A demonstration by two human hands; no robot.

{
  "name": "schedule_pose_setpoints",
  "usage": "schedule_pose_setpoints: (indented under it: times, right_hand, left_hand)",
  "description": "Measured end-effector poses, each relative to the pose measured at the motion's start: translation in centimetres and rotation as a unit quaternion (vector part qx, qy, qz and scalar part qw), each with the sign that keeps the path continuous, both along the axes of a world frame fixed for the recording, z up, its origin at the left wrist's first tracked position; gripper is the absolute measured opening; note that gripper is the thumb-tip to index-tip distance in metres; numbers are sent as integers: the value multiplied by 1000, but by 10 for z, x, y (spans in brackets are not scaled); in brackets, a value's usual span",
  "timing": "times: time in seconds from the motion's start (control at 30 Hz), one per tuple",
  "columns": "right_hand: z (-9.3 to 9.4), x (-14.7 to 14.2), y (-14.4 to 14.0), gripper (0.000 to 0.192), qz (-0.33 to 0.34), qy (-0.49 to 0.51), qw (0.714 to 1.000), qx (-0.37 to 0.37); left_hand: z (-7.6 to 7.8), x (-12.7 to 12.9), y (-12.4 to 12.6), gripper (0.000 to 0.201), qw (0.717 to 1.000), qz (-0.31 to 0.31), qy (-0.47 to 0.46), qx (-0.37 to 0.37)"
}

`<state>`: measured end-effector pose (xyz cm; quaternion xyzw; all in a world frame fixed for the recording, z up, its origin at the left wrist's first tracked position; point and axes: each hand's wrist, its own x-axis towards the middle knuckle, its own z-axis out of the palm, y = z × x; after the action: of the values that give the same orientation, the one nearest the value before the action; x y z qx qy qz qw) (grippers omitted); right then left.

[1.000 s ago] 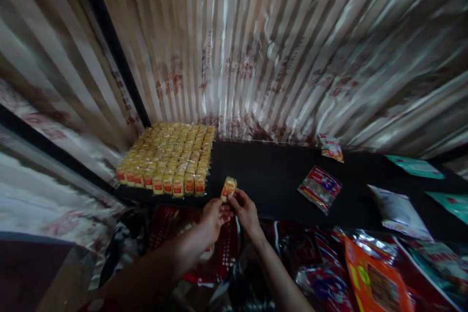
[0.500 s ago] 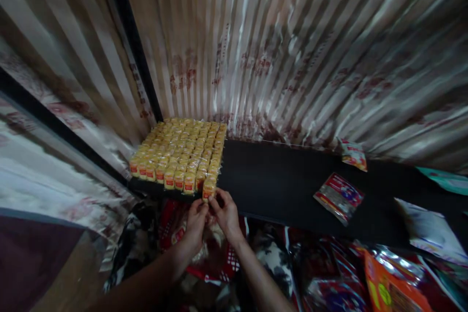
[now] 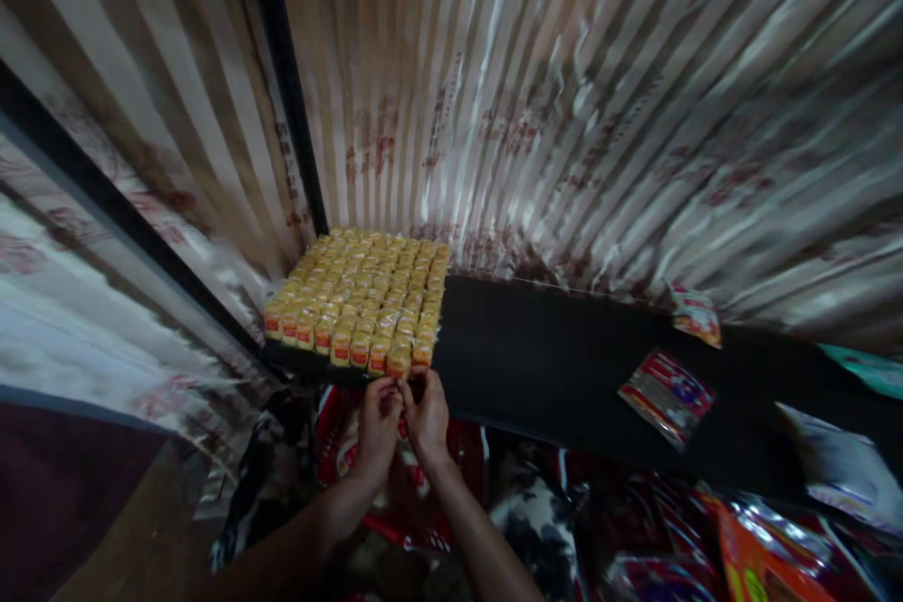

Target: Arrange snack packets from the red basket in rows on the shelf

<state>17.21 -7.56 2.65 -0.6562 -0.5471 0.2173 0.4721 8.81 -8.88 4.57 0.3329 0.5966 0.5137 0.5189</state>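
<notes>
A block of small yellow snack packs point(image 3: 359, 287) in clear wrappers with red labels stands in tight rows at the left end of a black shelf. At its front edge, one pack point(image 3: 399, 359) sits slightly forward of its neighbours, near the right end of the row. My left hand point(image 3: 377, 419) has its fingertips pinched at that pack's lower edge. From the other side, my right hand point(image 3: 428, 414) closes thumb and fingers on the same pack. My fingertips partly cover its bottom.
Below the shelf point(image 3: 522, 348) is a red basket point(image 3: 328, 461) with wrapped items in it. Farther right lie a red-and-silver packet point(image 3: 667, 395), a small packet point(image 3: 695, 315) and a white packet point(image 3: 843, 466). Orange packaging point(image 3: 766, 555) is at the lower right. Striped sheeting point(image 3: 522, 113) hangs behind.
The pack held at the row's right end now stands in line there. My hands have moved a little left along the row to the neighbouring pack. The view has shifted slightly.
</notes>
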Motion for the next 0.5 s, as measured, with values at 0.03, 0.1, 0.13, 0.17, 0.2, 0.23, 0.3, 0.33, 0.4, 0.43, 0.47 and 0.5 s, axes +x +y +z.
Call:
schedule_pose_setpoints:
  times: [0.03, 0.1, 0.13, 0.17, 0.2, 0.23, 0.3, 0.33, 0.4, 0.43, 0.47, 0.5]
  right_hand:
    - [-2, 0, 0, 16, -4, -12, 1000, 8]
    - [-4, -1, 0, 17, -16, -33, 999, 16]
    - [-4, -1, 0, 16, -19, -40, 999, 20]
    - [-4, -2, 0, 16, -21, -42, 999, 23]
    - [-4, -1, -1, 15, -20, -39, 999, 25]
    - [-3, -1, -1, 15, -16, -33, 999, 25]
    - [-3, 1, -2, 16, -2, -16, 1000, 23]
    - [-3, 3, -3, 16, 1, -10, 1000, 22]
    - [-3, 8, -4, 18, -3, -10, 1000, 28]
    - [-4, 11, -5, 19, -14, -16, 999, 37]
    - [-4, 13, -5, 19, -28, -24, 998, 45]
    - [-4, 16, -5, 20, -43, -31, 997, 54]
  left_hand:
    - [1, 0, 1, 16, 1000, -2, 6, 1]
    - [2, 0, 3, 15, 1000, -7, 14, 2]
    - [1, 1, 3, 15, 1000, -9, 15, 1]
    - [0, 1, 3, 16, 1000, -12, 16, 1]
    - [-1, 1, 4, 16, 1000, -14, 17, 0]
    - [-2, 0, 4, 17, 1000, -17, 18, -1]
    - [-6, 0, 4, 18, 1000, -17, 20, 0]
    - [-9, 0, 5, 18, 1000, -16, 17, -1]
    - [-14, 0, 5, 17, 1000, -17, 4, -4]
    - [-16, 1, 5, 17, 1000, -18, -4, -3]
    - [-19, 1, 5, 17, 1000, -21, -9, 1]
    - [-21, 1, 5, 17, 1000, -26, -10, 9]
